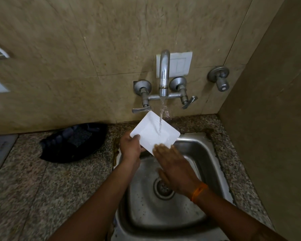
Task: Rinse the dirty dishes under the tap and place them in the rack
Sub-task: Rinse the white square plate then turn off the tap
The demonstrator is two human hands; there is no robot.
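A white square plate (151,131) is held tilted over the steel sink (214,164), under the running tap (164,73). Water streams onto the plate's middle. My left hand (131,147) grips the plate's left corner, thumb on top. My right hand (174,166) lies flat with straight fingers, its fingertips touching the plate's near edge; it looks slightly blurred. An orange thread band sits on my right wrist.
A dark basket-like rack (73,141) sits on the speckled granite counter (42,188) left of the sink. Two lever handles (141,109) flank the tap, and a separate valve (219,79) sticks out of the tiled wall at right. A side wall closes the right.
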